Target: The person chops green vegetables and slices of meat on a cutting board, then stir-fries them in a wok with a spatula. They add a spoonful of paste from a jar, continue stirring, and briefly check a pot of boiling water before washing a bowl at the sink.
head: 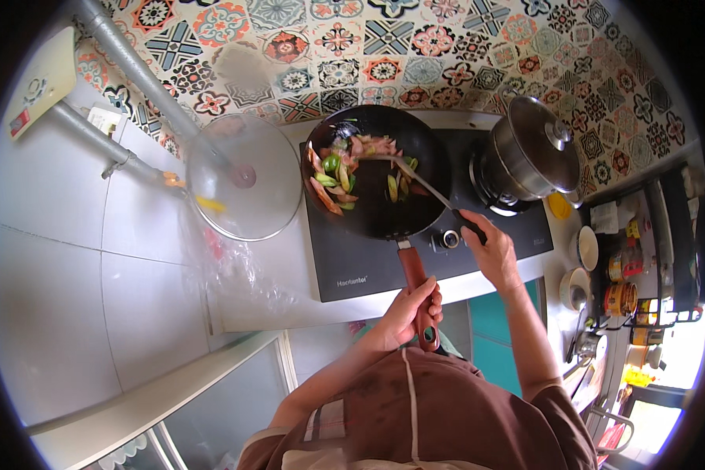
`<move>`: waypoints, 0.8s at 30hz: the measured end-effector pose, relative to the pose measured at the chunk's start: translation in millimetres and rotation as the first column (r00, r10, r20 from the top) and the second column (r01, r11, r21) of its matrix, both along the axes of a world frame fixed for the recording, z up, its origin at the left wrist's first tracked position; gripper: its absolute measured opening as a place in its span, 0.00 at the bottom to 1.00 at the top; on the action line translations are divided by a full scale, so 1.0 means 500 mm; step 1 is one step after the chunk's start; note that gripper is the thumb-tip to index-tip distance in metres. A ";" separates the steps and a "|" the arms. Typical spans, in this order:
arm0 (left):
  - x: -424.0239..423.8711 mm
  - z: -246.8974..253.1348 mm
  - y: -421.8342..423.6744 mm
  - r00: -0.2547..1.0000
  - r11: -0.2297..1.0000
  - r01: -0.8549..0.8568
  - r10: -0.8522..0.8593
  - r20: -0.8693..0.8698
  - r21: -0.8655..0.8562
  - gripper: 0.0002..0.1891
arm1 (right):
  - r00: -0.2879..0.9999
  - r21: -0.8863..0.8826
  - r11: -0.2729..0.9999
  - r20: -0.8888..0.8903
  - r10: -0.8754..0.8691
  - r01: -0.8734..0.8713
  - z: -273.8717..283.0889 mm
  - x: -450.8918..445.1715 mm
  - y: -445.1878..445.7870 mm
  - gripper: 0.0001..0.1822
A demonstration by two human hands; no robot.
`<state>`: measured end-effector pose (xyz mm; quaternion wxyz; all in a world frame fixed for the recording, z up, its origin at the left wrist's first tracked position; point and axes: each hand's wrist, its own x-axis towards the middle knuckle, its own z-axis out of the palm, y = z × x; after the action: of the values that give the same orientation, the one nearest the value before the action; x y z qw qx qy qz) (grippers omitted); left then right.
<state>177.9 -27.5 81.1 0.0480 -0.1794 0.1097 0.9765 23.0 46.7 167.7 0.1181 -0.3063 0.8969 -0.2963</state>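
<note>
A black wok point(382, 217) stands on the left side of a black gas hob point(352, 258). My left hand point(414, 308) is wrapped around its reddish-brown handle point(412, 267). In my right hand point(493, 252) is a spatula point(426, 185) with a dark grip and a metal shaft; its blade reaches among the food in the wok. Sliced pinkish meat point(373, 145) and green pepper pieces point(331, 163) lie mostly along the wok's left and upper part. A few green pieces point(393, 188) sit apart, nearer the middle.
A lidded steel pot point(520, 155) stands on the right burner. Left of the wok, a glass lid point(247, 205) rests near clear plastic wrap point(241, 270). Grey pipes point(147, 76) run at the upper left. Bowls point(587, 248) and a rack of jars point(621, 298) stand on the right.
</note>
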 end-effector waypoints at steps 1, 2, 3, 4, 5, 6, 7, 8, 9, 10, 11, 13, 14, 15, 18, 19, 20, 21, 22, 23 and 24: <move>-0.001 0.001 -0.002 1.000 1.000 -0.005 0.005 0.005 0.003 0.13 | 0.997 -0.131 0.988 0.040 -0.072 0.077 -0.023 -0.002 -0.002 0.16; -0.006 0.002 -0.006 1.000 1.000 -0.017 0.017 -0.005 -0.008 0.13 | 0.995 -0.136 0.986 0.014 -0.098 0.099 -0.027 -0.016 0.001 0.16; -0.006 0.000 -0.006 1.000 1.000 -0.024 0.024 -0.007 -0.014 0.13 | 0.992 -0.136 0.983 -0.005 -0.128 0.127 -0.038 -0.030 0.012 0.17; -0.003 0.000 -0.004 1.000 0.999 -0.028 0.027 -0.008 -0.021 0.13 | 0.992 -0.196 0.975 -0.053 -0.114 0.102 -0.053 -0.048 0.015 0.17; 0.001 0.000 -0.003 0.999 0.999 -0.031 0.031 -0.009 -0.027 0.13 | 0.991 -0.191 0.973 0.064 -0.121 0.131 -0.055 -0.068 0.011 0.17; 0.004 -0.003 -0.002 1.000 0.999 -0.028 0.028 -0.012 -0.031 0.12 | 0.941 -0.222 0.953 0.314 -0.130 0.206 -0.038 -0.073 -0.011 0.17; 0.003 -0.007 -0.003 1.000 0.999 -0.027 0.027 -0.015 -0.036 0.12 | 0.831 -0.233 0.930 0.543 -0.118 0.284 -0.022 -0.073 -0.036 0.17; 0.003 -0.008 -0.003 0.999 0.999 -0.026 0.026 -0.018 -0.041 0.12 | 0.810 -0.214 0.944 0.580 -0.086 0.253 -0.023 -0.071 -0.056 0.17; 0.001 -0.004 -0.004 0.999 0.999 -0.030 0.029 -0.015 -0.043 0.12 | 0.786 -0.203 0.955 0.616 -0.048 0.218 -0.027 -0.071 -0.080 0.17; -0.001 0.004 -0.003 0.999 0.998 -0.031 0.031 -0.012 -0.045 0.12 | 0.759 -0.194 0.964 0.651 -0.013 0.183 -0.031 -0.070 -0.092 0.17; -0.002 0.008 -0.002 0.999 0.998 -0.031 0.031 -0.009 -0.047 0.12 | 0.820 -0.207 0.976 0.568 0.068 0.063 -0.038 -0.070 -0.093 0.17; 0.002 0.004 -0.004 1.000 0.999 -0.023 0.022 -0.014 -0.036 0.11 | 0.887 -0.196 0.964 0.393 0.243 -0.178 -0.044 -0.056 -0.101 0.17; 0.001 0.006 -0.006 1.000 0.999 -0.023 0.023 -0.015 -0.035 0.11 | 0.908 -0.106 0.967 0.331 0.256 -0.234 -0.026 -0.055 -0.088 0.19; 0.002 0.006 -0.007 1.000 0.999 -0.021 0.020 -0.015 -0.033 0.11 | 0.911 -0.102 0.948 0.262 0.318 -0.302 -0.024 -0.059 -0.071 0.19; 0.000 -0.001 -0.005 0.999 0.998 -0.027 0.025 -0.031 -0.057 0.11 | 0.900 0.015 0.900 0.006 0.436 -0.436 -0.006 -0.101 0.010 0.21; -0.001 0.003 -0.005 1.000 0.998 -0.016 0.015 -0.024 -0.056 0.11 | 0.890 0.115 0.895 -0.108 0.443 -0.431 0.025 -0.111 0.038 0.21; -0.002 0.006 -0.002 1.000 0.998 -0.026 0.026 -0.011 -0.053 0.11 | 0.901 0.141 0.910 -0.145 0.409 -0.390 0.057 -0.111 0.063 0.20; -0.004 0.007 -0.001 0.999 0.998 -0.038 0.038 0.000 -0.057 0.12 | 0.908 0.160 0.923 -0.187 0.376 -0.349 0.093 -0.104 0.083 0.19; -0.004 0.003 -0.001 0.999 0.998 -0.042 0.042 -0.004 -0.054 0.12 | 0.896 0.168 0.924 -0.236 0.376 -0.343 0.133 -0.094 0.097 0.17; -0.004 -0.003 -0.001 0.999 0.998 -0.047 0.047 -0.008 -0.051 0.12 | 0.881 0.177 0.924 -0.285 0.377 -0.338 0.171 -0.084 0.109 0.16; -0.002 -0.008 -0.001 0.998 0.997 -0.058 0.057 -0.011 -0.048 0.12 | 0.886 0.229 0.916 -0.262 0.384 -0.329 0.204 -0.075 0.112 0.15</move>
<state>176.8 -27.9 77.0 0.0150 -0.1789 0.1281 0.9754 -14.4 102.8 269.9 0.0596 -0.4961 0.8552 -0.1378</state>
